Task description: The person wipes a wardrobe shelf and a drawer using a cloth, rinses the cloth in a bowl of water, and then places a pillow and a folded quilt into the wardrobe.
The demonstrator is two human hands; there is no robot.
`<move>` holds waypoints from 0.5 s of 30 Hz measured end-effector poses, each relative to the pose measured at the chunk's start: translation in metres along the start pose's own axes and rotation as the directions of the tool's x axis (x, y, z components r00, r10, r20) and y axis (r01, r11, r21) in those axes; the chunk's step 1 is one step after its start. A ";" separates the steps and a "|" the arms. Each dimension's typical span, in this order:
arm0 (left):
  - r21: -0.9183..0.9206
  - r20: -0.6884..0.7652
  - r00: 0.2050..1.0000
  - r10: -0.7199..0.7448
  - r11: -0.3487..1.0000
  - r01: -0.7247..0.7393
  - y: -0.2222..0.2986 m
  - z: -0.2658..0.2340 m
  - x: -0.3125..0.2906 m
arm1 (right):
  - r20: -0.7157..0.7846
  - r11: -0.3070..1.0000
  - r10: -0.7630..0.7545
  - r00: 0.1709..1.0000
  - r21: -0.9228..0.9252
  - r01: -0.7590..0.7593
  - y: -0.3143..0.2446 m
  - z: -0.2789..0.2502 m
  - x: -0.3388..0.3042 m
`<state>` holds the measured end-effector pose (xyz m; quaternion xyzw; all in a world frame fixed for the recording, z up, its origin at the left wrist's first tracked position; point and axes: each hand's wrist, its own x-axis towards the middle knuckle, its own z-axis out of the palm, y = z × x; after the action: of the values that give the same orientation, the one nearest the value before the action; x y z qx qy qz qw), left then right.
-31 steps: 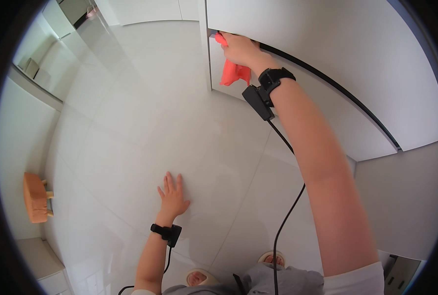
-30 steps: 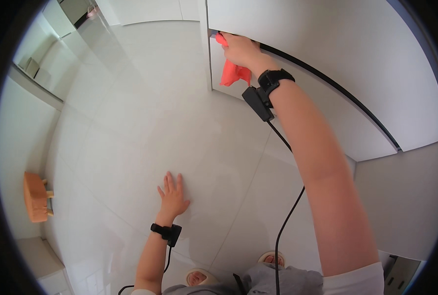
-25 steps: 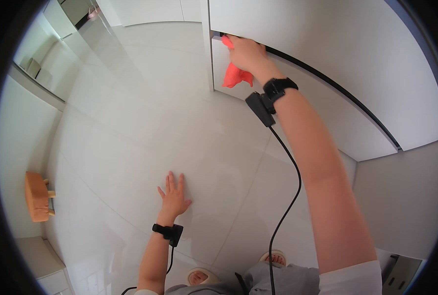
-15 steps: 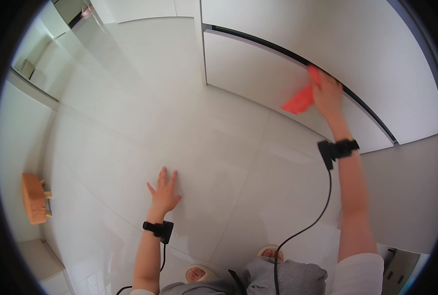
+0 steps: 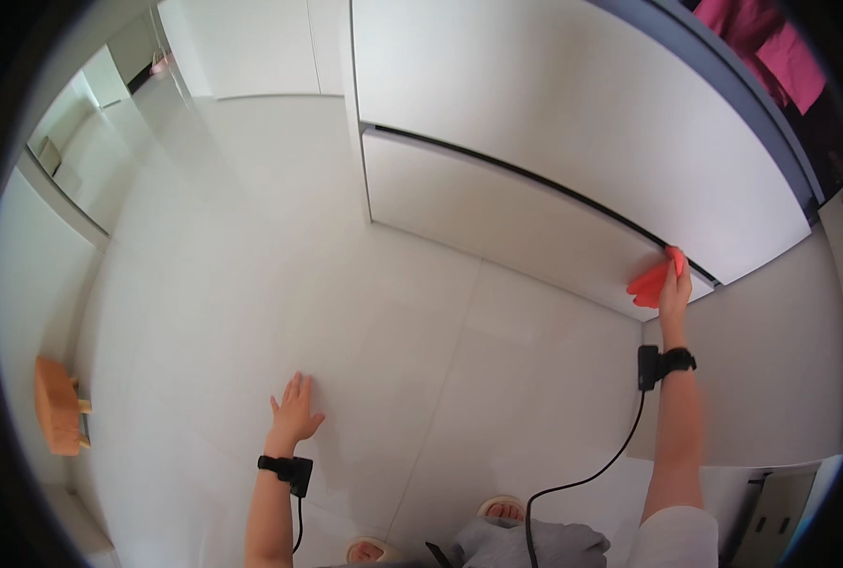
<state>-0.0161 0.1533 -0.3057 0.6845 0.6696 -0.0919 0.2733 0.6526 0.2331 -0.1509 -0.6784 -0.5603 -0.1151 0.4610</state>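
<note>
In my right hand [image 5: 675, 292] is a red cloth [image 5: 650, 284], bunched under the fingers. The hand presses it at the top edge of the lower white drawer front [image 5: 497, 204], close to the drawer's right end. A dark gap runs between this drawer and the larger white panel [image 5: 573, 104] above. My left hand [image 5: 294, 413] holds nothing; its fingers are stretched out above the pale tiled floor [image 5: 374, 312]. Each wrist carries a black strapped device with a cable.
An orange stool [image 5: 58, 407] with wooden legs stands by the left wall. A grey side panel [image 5: 753, 379] adjoins the drawers at right. Pink fabric [image 5: 772, 47] shows at the upper right. My slippered feet [image 5: 505, 511] are at the lower edge, near the hanging cable.
My right hand has slid the red cloth rightward along the drawer's top edge to near its end. The view has shifted upward. My left hand remains stretched out, its fingers closer together.
</note>
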 end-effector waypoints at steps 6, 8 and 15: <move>-0.057 0.001 0.998 -0.056 0.997 0.056 0.014 -0.007 -0.029 | 0.078 0.517 0.498 0.864 0.773 -0.368 -0.075 -0.089 -0.008; -0.056 -0.019 0.998 -0.063 0.997 0.062 0.027 -0.028 -0.041 | 0.090 0.409 0.343 0.935 0.882 -0.235 -0.097 -0.129 0.020; 0.014 -0.031 0.999 -0.015 1.000 0.015 0.050 -0.047 -0.036 | -0.552 0.998 0.058 0.832 0.051 -0.035 -0.097 -0.123 0.153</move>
<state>0.0183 0.1482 -0.2364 0.6827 0.6782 -0.0880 0.2573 0.6653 0.2349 0.0675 -0.6206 -0.3886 -0.2841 0.6190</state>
